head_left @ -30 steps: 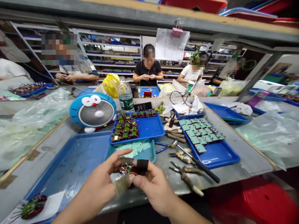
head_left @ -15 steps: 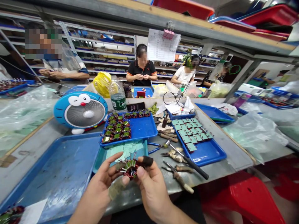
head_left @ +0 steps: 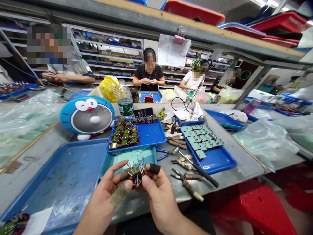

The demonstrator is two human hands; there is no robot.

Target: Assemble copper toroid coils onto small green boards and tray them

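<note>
Between both hands I hold a toroidal coil [head_left: 137,178], a ring wound with dark red wire, its straight wire leads pointing up and away from me. My left hand [head_left: 107,189] pinches its left side with taped thumb and fingers. My right hand [head_left: 158,187] grips the right side, a dark cover on one fingertip. Just beyond lies a teal tray [head_left: 153,158] with pale green card pieces [head_left: 133,155]. Behind that, a blue tray [head_left: 153,133] carries several similar coils [head_left: 124,133]. To the right, another blue tray [head_left: 217,161] holds coils topped with green squares [head_left: 200,138].
A hammer [head_left: 199,166], pliers [head_left: 187,184] and blue-handled cutters [head_left: 162,155] lie right of my hands. At left are a large blue tray [head_left: 70,176] and a cartoon fan [head_left: 88,116]. A bottle [head_left: 125,102] stands behind. Co-workers sit opposite; a red stool [head_left: 254,205] is lower right.
The coil has turned in my fingers, so its leads now stand up more and its wound face shows more. Both hands still grip it. The camera view has shifted slightly.
</note>
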